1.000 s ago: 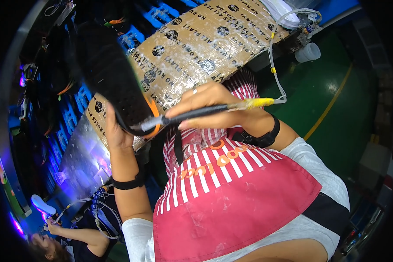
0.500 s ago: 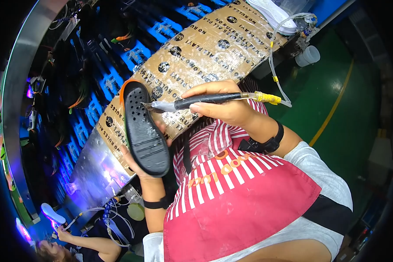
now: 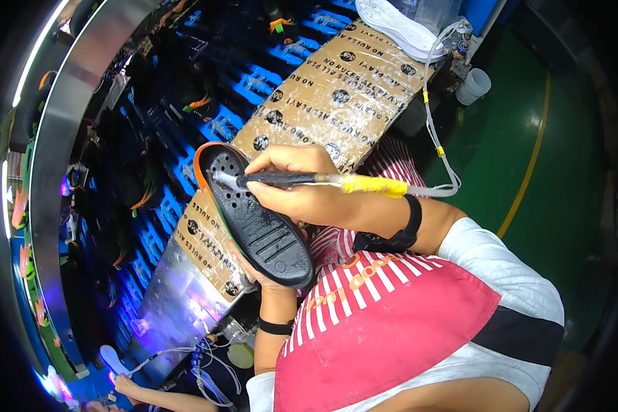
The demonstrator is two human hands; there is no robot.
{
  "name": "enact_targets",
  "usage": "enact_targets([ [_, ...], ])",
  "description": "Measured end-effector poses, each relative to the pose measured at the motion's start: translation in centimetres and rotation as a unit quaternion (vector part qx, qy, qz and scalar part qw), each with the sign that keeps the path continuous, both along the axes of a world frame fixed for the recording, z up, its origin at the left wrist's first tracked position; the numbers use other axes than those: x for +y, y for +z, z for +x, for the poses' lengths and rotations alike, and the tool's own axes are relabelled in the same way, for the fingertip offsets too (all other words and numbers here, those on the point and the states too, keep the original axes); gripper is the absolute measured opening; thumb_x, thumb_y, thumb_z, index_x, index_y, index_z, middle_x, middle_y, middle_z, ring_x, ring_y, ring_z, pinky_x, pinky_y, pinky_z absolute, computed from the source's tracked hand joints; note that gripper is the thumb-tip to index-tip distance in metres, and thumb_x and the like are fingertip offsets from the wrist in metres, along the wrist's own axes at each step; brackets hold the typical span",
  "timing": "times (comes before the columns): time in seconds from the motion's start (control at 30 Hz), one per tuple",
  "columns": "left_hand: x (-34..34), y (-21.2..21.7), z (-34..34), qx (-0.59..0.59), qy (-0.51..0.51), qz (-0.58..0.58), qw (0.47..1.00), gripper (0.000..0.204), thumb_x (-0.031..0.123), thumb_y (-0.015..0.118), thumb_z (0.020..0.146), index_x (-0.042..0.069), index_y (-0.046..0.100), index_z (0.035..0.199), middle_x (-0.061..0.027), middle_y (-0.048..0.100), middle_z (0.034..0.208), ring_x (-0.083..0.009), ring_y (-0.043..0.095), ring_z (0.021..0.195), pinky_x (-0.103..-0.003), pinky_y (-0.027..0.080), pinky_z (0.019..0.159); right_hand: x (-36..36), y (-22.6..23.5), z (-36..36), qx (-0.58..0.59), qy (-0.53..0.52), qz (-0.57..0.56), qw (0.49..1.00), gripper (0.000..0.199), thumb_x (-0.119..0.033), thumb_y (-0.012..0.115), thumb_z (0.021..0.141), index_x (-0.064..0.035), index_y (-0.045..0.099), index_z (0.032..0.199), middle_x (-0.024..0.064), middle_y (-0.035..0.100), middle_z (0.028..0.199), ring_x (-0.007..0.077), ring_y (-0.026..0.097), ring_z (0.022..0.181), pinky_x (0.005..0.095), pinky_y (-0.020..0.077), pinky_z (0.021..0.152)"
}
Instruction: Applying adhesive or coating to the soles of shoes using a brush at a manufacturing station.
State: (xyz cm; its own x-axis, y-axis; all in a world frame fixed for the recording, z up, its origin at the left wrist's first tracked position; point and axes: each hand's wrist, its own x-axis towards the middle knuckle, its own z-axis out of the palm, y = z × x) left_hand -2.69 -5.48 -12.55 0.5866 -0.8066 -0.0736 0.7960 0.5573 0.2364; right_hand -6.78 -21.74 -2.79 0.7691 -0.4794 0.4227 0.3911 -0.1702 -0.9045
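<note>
Brown printed sheeting [image 3: 302, 103] is covering much of a metal bench [image 3: 175, 292], and a white shoe sole [image 3: 402, 34] is lying at the sheeting's far end. Alongside, a blue slatted surface [image 3: 221, 126] is carrying dark, orange-trimmed pieces [image 3: 198, 104], seemingly shoe parts, though shadow is obscuring them

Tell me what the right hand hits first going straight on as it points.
Probably the black shoe sole, at its perforated end. The brush in the right hand leads that way, tip over the holes; depth and contact are unclear.
</note>
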Motion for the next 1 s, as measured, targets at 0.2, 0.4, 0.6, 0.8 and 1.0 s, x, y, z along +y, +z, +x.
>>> enact_targets([
  [0.2, -0.2, -2.6, -0.9, 0.055, 0.072, 0.156, 0.984, 0.083, 0.072, 0.036, 0.076, 0.011, 0.036, 0.132, -0.011, 0.046, 0.126, -0.031, 0.049, 0.109, -0.044, 0.04, 0.094, -1.0, -1.6, 1.6, -0.038, -0.154, -0.17, 0.973, 0.014, -0.011, 0.064, 0.073, -0.0029, 0.059, 0.083, 0.0135, 0.06, 0.066, 0.026, 0.062, 0.058, 0.0303, 0.0472, 0.051],
  [0.4, 1.0, -4.5, -0.5, -0.034, -0.054, 0.049, 0.997, 0.083, 0.074, 0.031, 0.077, 0.014, 0.033, 0.134, -0.0084, 0.038, 0.133, -0.0272, 0.041, 0.119, -0.043, 0.031, 0.102, -0.2, -3.0, 2.2, -0.05, -0.099, -0.231, 0.967, 0.016, -0.013, 0.067, 0.071, -0.004, 0.059, 0.082, 0.0128, 0.061, 0.068, 0.0265, 0.062, 0.059, 0.0308, 0.0471, 0.052],
  [0.6, 1.0, -4.5, -0.3, -0.055, 0.048, 0.142, 0.987, 0.085, 0.074, 0.03, 0.077, 0.013, 0.029, 0.137, -0.008, 0.035, 0.137, -0.0268, 0.036, 0.123, -0.042, 0.027, 0.104, -0.5, -1.6, 0.6, -0.04, -0.089, -0.062, 0.993, 0.017, -0.009, 0.066, 0.072, -0.0019, 0.062, 0.087, 0.0105, 0.064, 0.075, 0.0182, 0.063, 0.064, 0.0267, 0.0474, 0.056],
  [0.8, 0.6, -3.2, -1.8, -0.092, 0.07, 0.147, 0.982, 0.065, 0.056, 0.038, 0.086, 0.013, 0.034, 0.135, -0.0087, 0.042, 0.132, -0.0248, 0.045, 0.116, -0.041, 0.034, 0.099, 0.6, -2.7, 1.5, -0.057, -0.125, -0.309, 0.941, 0.018, -0.014, 0.065, 0.072, -0.0048, 0.06, 0.086, 0.0104, 0.059, 0.068, 0.0242, 0.06, 0.057, 0.0305, 0.0473, 0.052],
  [1.0, -1.0, -2.2, -1.5, -0.308, 0.093, 0.462, 0.827, 0.059, 0.05, 0.036, 0.09, 0.011, 0.035, 0.134, -0.0094, 0.044, 0.129, -0.0216, 0.046, 0.113, -0.04, 0.036, 0.097, 0.5, -1.9, 0.4, -0.091, -0.052, -0.164, 0.981, 0.019, -0.012, 0.066, 0.07, -0.0031, 0.061, 0.085, 0.0111, 0.063, 0.073, 0.0253, 0.062, 0.061, 0.0308, 0.0479, 0.053],
])
